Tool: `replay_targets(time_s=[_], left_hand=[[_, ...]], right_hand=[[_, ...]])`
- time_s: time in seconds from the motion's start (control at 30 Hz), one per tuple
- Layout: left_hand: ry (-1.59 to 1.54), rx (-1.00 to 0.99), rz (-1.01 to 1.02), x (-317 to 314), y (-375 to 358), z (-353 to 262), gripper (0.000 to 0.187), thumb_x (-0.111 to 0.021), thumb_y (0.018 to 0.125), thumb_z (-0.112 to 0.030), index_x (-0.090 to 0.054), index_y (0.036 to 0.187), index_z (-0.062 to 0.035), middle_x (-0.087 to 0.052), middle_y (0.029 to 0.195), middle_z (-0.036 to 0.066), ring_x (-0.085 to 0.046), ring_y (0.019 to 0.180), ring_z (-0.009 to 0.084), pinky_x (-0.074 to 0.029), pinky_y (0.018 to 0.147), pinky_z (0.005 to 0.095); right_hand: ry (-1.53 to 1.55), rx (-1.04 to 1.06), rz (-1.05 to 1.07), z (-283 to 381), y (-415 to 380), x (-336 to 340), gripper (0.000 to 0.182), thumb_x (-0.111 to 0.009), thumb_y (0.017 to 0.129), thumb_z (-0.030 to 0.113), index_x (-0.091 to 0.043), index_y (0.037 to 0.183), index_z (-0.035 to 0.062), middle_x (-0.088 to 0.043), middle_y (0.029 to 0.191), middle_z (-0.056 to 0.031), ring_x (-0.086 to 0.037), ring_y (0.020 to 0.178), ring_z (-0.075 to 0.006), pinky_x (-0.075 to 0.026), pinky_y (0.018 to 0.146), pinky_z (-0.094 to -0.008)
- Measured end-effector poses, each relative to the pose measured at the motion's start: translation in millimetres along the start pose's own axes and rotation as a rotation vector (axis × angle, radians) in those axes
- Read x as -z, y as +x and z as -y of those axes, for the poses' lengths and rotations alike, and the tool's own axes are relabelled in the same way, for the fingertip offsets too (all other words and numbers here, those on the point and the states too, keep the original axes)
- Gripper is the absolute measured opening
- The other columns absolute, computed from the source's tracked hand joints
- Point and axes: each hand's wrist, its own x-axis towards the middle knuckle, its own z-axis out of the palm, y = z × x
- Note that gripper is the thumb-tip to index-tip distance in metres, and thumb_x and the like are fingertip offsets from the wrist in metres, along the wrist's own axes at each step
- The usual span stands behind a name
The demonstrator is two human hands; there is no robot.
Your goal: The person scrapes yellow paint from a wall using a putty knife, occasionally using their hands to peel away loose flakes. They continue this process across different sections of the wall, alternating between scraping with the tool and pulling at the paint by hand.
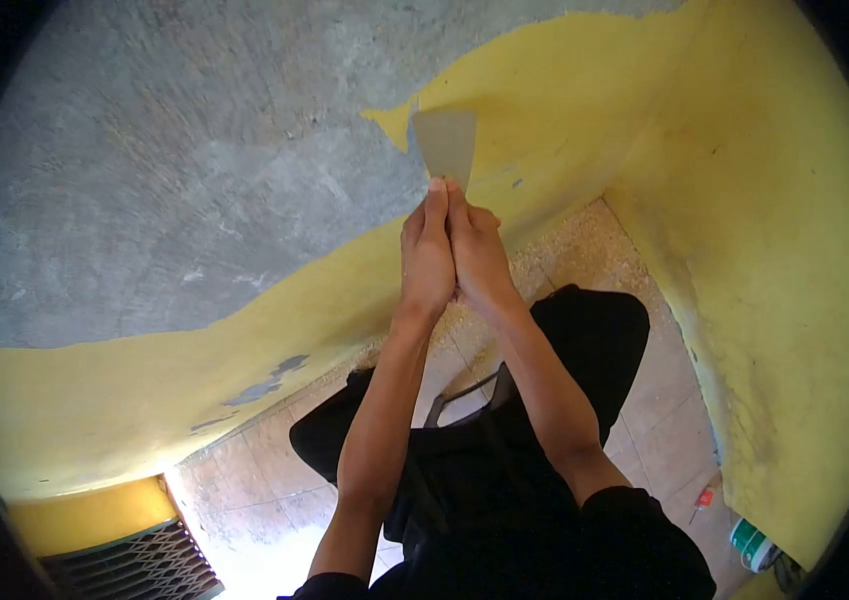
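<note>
Both hands are closed together around the handle of a putty knife (448, 140), whose wide flat blade points up against the wall. My left hand (427, 255) wraps it from the left and my right hand (481, 255) from the right, thumbs side by side near the blade's base. The handle is hidden in my palms. The blade lies over yellow paint (544, 90), close to its ragged edge. Left of the blade the wall shows bare grey plaster (194, 180), with a small pointed tongue of yellow paint (391, 124) jutting into it.
A second yellow wall (764, 270) meets this one at a corner on the right. Crumbs and flakes litter the tiled floor (584, 245) along the base. At lower right are a red-handled tool (704, 497) and a green-and-white bucket (750, 545). A folding metal gate (134, 562) stands lower left.
</note>
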Motion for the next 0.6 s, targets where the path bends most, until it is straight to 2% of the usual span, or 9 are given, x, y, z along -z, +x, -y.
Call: replay_targets(time_s=[0.07, 0.2, 0.23, 0.3, 0.33, 0.4, 0.5, 0.6], left_hand=[[0.044, 0.076, 0.021, 2.8, 2.2, -8.2, 0.066, -0.034, 0.107, -0.048, -0.070, 0.089, 0.0057, -0.071, 0.086, 0.015, -0.062, 0.080, 0.0217, -0.048, 0.080, 0.0349], [0.043, 0.103, 0.019, 3.6, 1.8, -14.7, 0.068, -0.035, 0.107, -0.049, -0.071, 0.087, 0.0055, -0.070, 0.084, 0.014, -0.062, 0.079, 0.0204, -0.048, 0.077, 0.0345], [0.027, 0.106, 0.015, 2.1, 2.0, -8.5, 0.067, -0.036, 0.106, -0.049, -0.071, 0.088, 0.0056, -0.069, 0.083, 0.014, -0.061, 0.079, 0.0196, -0.048, 0.075, 0.0339], [0.018, 0.111, 0.025, -2.3, 4.8, -25.1, 0.067, -0.036, 0.106, -0.050, -0.070, 0.090, 0.0058, -0.069, 0.083, 0.013, -0.061, 0.078, 0.0188, -0.048, 0.072, 0.0333], [0.026, 0.126, 0.055, 0.9, 6.1, -29.5, 0.066, -0.036, 0.106, -0.050, -0.070, 0.095, 0.0057, -0.069, 0.084, 0.013, -0.061, 0.078, 0.0187, -0.048, 0.073, 0.0330], [0.035, 0.173, 0.084, 3.9, -1.4, -25.0, 0.065, -0.035, 0.107, -0.049, -0.069, 0.099, 0.0057, -0.069, 0.085, 0.013, -0.061, 0.079, 0.0186, -0.048, 0.073, 0.0326], [0.010, 0.069, 0.059, 4.3, 7.6, -2.5, 0.062, -0.034, 0.107, -0.047, -0.067, 0.102, 0.0051, -0.070, 0.086, 0.013, -0.062, 0.079, 0.0198, -0.049, 0.076, 0.0335], [-0.043, -0.007, -0.030, 5.8, 0.2, 41.1, 0.059, -0.036, 0.108, -0.045, -0.065, 0.095, 0.0048, -0.070, 0.086, 0.015, -0.062, 0.080, 0.0214, -0.049, 0.078, 0.0340]], right_hand=[[0.023, -0.004, 0.001, 8.6, 8.2, -1.2, 0.063, -0.037, 0.107, 0.049, -0.059, 0.082, -0.0046, -0.056, 0.066, -0.0074, -0.052, 0.058, -0.0133, -0.043, 0.051, -0.0332], [0.072, -0.121, 0.042, 20.5, 1.2, 2.6, 0.063, -0.037, 0.107, 0.050, -0.058, 0.082, -0.0039, -0.054, 0.062, -0.0067, -0.052, 0.056, -0.0135, -0.044, 0.051, -0.0336], [0.069, -0.098, 0.045, 18.9, 7.9, 0.4, 0.063, -0.037, 0.107, 0.050, -0.058, 0.082, -0.0039, -0.054, 0.062, -0.0067, -0.052, 0.056, -0.0135, -0.044, 0.051, -0.0336], [0.010, 0.151, -0.083, 12.0, 13.2, -8.7, 0.062, -0.037, 0.107, 0.050, -0.059, 0.082, -0.0028, -0.053, 0.060, -0.0055, -0.052, 0.054, -0.0132, -0.044, 0.050, -0.0331], [0.008, 0.138, -0.091, 5.9, 14.4, -2.3, 0.062, -0.037, 0.107, 0.050, -0.059, 0.082, -0.0028, -0.053, 0.060, -0.0055, -0.052, 0.054, -0.0132, -0.044, 0.050, -0.0331], [0.005, -0.079, 0.022, 40.8, 1.4, -0.3, 0.062, -0.037, 0.107, 0.049, -0.060, 0.084, -0.0037, -0.054, 0.063, -0.0061, -0.054, 0.058, -0.0152, -0.046, 0.055, -0.0338], [-0.012, -0.080, 0.019, 10.2, 6.2, 0.5, 0.062, -0.038, 0.107, 0.049, -0.061, 0.087, -0.0046, -0.055, 0.065, -0.0066, -0.056, 0.063, -0.0165, -0.046, 0.061, -0.0345], [-0.034, -0.021, 0.028, -36.5, 8.4, 5.5, 0.061, -0.038, 0.107, 0.049, -0.060, 0.087, -0.0046, -0.054, 0.064, -0.0062, -0.055, 0.066, -0.0159, -0.046, 0.064, -0.0348]])
